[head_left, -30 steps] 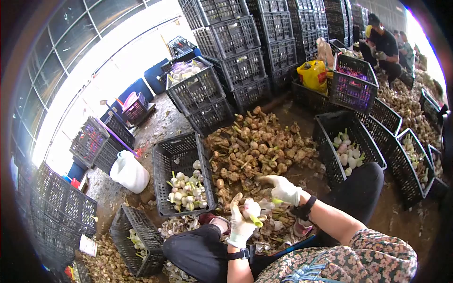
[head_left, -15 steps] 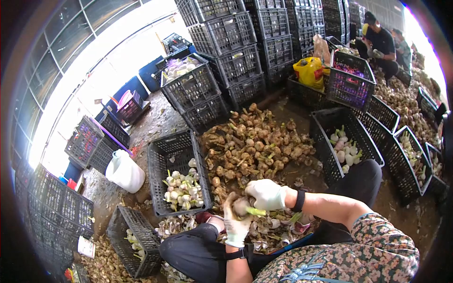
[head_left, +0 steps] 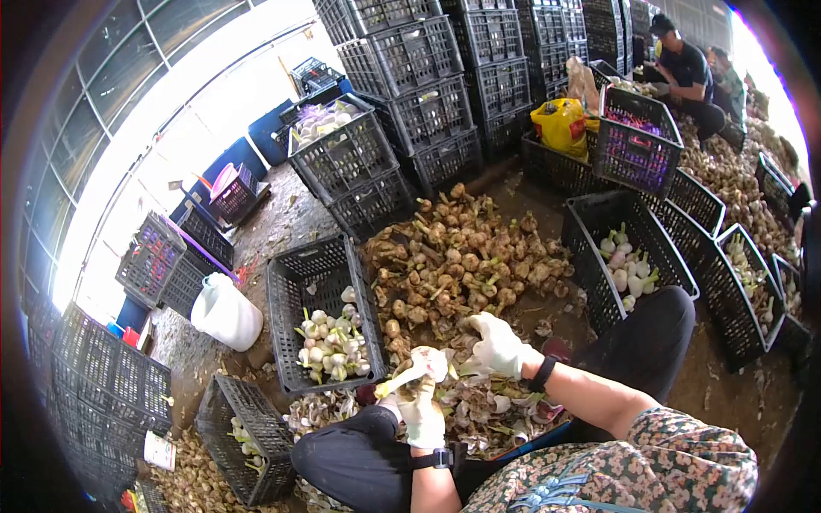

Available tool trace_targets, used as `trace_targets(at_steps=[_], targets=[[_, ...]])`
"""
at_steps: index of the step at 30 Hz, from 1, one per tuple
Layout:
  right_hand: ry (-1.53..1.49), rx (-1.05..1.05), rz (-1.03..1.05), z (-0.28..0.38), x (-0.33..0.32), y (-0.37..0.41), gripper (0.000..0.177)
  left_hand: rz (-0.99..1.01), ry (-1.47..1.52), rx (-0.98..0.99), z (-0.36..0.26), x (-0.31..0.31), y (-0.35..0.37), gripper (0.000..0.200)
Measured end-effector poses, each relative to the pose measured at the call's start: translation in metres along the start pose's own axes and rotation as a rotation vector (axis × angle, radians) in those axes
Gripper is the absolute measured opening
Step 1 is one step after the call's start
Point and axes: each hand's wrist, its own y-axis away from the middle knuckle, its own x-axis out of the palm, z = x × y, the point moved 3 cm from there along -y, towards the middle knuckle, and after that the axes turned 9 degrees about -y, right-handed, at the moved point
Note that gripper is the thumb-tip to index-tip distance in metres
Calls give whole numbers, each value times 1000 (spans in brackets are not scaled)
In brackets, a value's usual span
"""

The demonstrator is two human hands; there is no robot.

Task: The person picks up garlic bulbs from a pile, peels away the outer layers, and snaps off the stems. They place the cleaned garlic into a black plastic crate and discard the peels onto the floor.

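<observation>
My left hand (head_left: pixel 421 419), in a soiled white glove, is closed around a garlic bulb (head_left: pixel 434 362). The bulb's pale face points up, and its cut stem (head_left: pixel 400 380) slants down to the left. Just to the right, apart from the bulb, is my right hand (head_left: pixel 499 344), also gloved. Its dirty fingertips point left, slightly bent and apart, with no bulb in them. Below both hands spreads a heap of loose garlic skins (head_left: pixel 487 406). Unpeeled brown garlic (head_left: pixel 466 265) is piled just beyond them.
A black crate (head_left: pixel 284 329) with peeled white garlic stands left of the pile. Another crate (head_left: pixel 590 256) with garlic is at the right, by my knee. Behind are tall crate stacks (head_left: pixel 410 60), a yellow bag (head_left: pixel 560 128) and a seated person (head_left: pixel 684 73). A white bucket (head_left: pixel 227 312) stands left.
My hands have come apart: the right moved slightly right, off the bulb. My left hand has turned the bulb, so its stem now points left instead of right.
</observation>
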Motion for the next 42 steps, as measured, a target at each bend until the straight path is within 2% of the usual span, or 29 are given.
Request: trace_targets(at_steps=[2,3,5,7,8,9,10,11,12,13,15,16,17,19,20,21,23,24,25,28,29,31,32,35,36,37,40,42], targets=[[-333,-80,69,4,1,4,64,-61,-56,29,0,3,1,32],[-493,24,277,1,12,0,73,-120,-112,54,0,4,3,31],[-969,118,468,31,17,18,68,-165,15,-123,-1,16,2,35],[-1179,89,407,25,28,19,65,119,-426,195,-1,12,1,28],[-1217,120,375,17,28,21,64,73,-356,122,8,7,2,27],[-1254,152,344,18,22,21,63,95,-242,-43,3,4,-1,26],[-1240,206,288,19,18,17,62,27,-381,20,-6,3,-1,28],[-1100,180,281,20,8,18,62,-42,-519,83,-15,4,0,30],[-1059,259,337,23,0,16,67,25,-433,24,-21,12,1,37],[-1017,338,390,23,-6,17,71,86,-702,290,-19,11,-6,44],[-1105,277,451,11,-2,18,78,189,-850,296,-14,14,-5,49],[-1194,208,516,9,2,19,85,161,-662,200,-6,14,-6,49],[-1192,208,517,4,5,22,85,160,-660,201,-4,15,-3,49],[-1340,31,545,13,6,27,97,4,-260,-63,-3,15,0,47],[-1493,86,584,8,11,32,92,-13,-221,-81,4,10,-1,44],[-1494,87,585,10,13,32,92,-14,-222,-81,4,6,-2,44],[-1466,195,415,7,14,29,79,134,-924,285,-6,6,-3,44],[-1340,174,359,14,8,30,67,104,-1016,435,-12,13,-3,45],[-1341,174,356,11,9,29,67,107,-1017,435,-16,17,-4,45],[-1041,150,235,3,4,26,52,161,-1033,458,-32,31,0,50],[-1040,149,236,2,1,24,52,159,-1032,459,-30,30,-1,50],[-761,92,203,5,-6,22,53,239,-1073,429,-29,32,0,40],[-634,29,151,-1,-5,20,52,210,-1142,420,-30,33,1,30],[-564,55,151,6,-2,23,51,257,-1180,380,-25,25,-3,26],[-478,-31,104,12,-4,25,51,232,-1146,385,-22,27,-3,22],[-478,-32,105,16,-6,26,51,230,-1146,385,-21,27,-2,22],[-324,-8,117,28,-11,32,52,209,-1281,480,-22,30,-1,18],[-378,-44,114,21,-5,31,52,151,-1285,512,-19,31,-1,18]])
